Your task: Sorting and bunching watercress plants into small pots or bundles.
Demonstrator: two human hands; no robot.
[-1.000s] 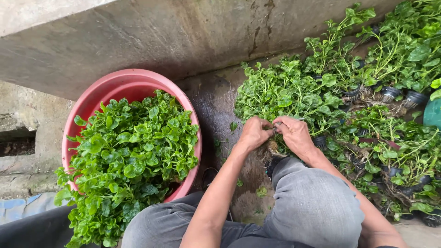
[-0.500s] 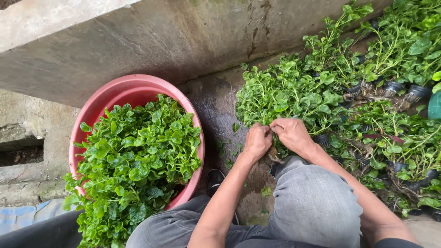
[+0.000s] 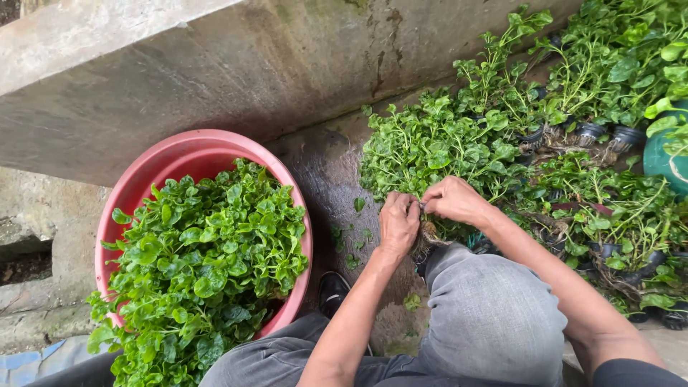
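My left hand (image 3: 398, 222) and my right hand (image 3: 453, 201) meet just above my right knee, fingers closed together on the base of a leafy green plant (image 3: 430, 147) from the pile on the ground. A brownish root clump (image 3: 430, 233) shows just below the hands. What the fingertips pinch between them is too small to tell. To the left stands a round pink basin (image 3: 154, 168) heaped with cut green leafy stems (image 3: 208, 265).
A concrete wall (image 3: 215, 64) runs across the back. More leafy plants in small black pots (image 3: 595, 132) lie at the right, beside a green container (image 3: 663, 158). Loose leaves dot the wet concrete floor (image 3: 326, 179). My black shoe (image 3: 333, 290) rests by the basin.
The view has drifted slightly, so the basin and plants sit lower and to the right. Both hands stay together at the same plant, working its base.
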